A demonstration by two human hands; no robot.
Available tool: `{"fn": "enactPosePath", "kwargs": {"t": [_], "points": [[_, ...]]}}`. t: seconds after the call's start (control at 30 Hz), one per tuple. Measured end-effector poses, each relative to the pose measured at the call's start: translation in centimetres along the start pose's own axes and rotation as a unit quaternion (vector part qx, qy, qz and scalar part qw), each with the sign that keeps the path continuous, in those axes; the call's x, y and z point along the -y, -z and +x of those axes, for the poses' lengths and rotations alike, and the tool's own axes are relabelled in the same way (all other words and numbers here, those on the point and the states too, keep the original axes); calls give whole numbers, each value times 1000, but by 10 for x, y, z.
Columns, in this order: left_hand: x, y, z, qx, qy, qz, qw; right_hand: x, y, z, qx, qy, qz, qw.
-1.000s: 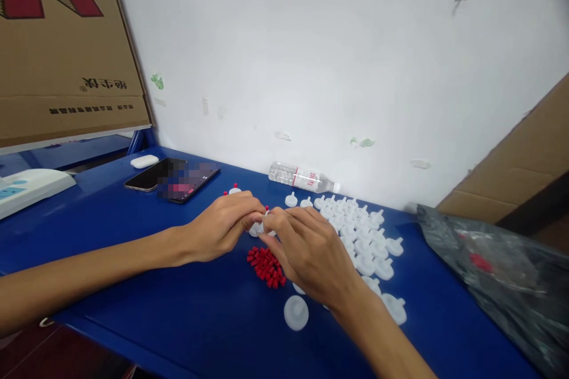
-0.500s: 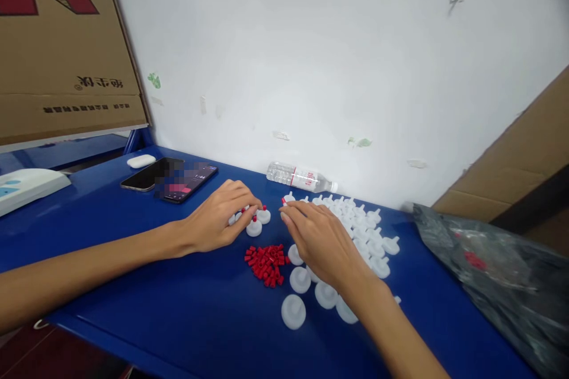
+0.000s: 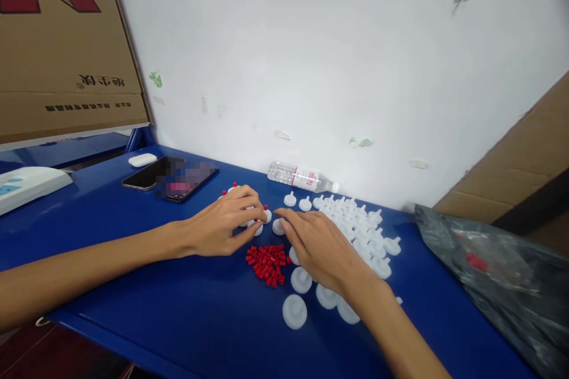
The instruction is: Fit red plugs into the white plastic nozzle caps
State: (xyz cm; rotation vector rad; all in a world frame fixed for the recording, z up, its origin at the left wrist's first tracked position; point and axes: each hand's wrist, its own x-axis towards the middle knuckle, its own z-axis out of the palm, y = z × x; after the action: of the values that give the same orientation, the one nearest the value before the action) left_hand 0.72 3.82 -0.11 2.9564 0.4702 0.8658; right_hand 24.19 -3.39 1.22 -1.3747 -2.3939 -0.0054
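Note:
My right hand [image 3: 323, 244] is closed at the fingertips on a white spout cap [image 3: 278, 227], a round disc with a thin stem that the fingers cover. My left hand [image 3: 229, 220] curls over a small cluster of white spout caps with red tips, its thumb and fingers bent close together. Whether one is pinched there is hidden. One red-tipped spout cap [image 3: 267, 214] stands at the left fingertips. Below and between the hands lies a pile of small red tips [image 3: 268, 263]. Many plain white spout caps [image 3: 373, 241] spread under and beyond my right hand.
A clear water bottle [image 3: 302, 177] lies along the white wall. Two phones [image 3: 153, 173] and a white case [image 3: 142, 160] are at the back left, near a white device [image 3: 33, 183]. A dark plastic bag [image 3: 480, 266] covers the blue table's right side. A cardboard box [image 3: 66, 83] stands left.
My right hand's fingertips have lowered from the back row to beside the red-tipped cluster. My left hand has shifted slightly toward me, uncovering red-tipped caps behind it.

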Motion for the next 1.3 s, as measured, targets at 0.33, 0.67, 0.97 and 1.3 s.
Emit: {"fn": "enactPosePath", "kwargs": {"t": [0.33, 0.67, 0.97, 1.3], "points": [[-1, 1, 3, 37, -30, -4, 999, -41, -12, 1, -38, -114, -79, 990], [-1, -3, 1, 117, -79, 33, 989, -47, -7, 2, 57, -160, -7, 985], [1, -1, 2, 102, -80, 15, 991, -41, -3, 2, 8, -77, -10, 997], [-5, 2, 3, 114, -72, 9, 991, -38, -6, -1, 22, -88, -14, 996]]}}
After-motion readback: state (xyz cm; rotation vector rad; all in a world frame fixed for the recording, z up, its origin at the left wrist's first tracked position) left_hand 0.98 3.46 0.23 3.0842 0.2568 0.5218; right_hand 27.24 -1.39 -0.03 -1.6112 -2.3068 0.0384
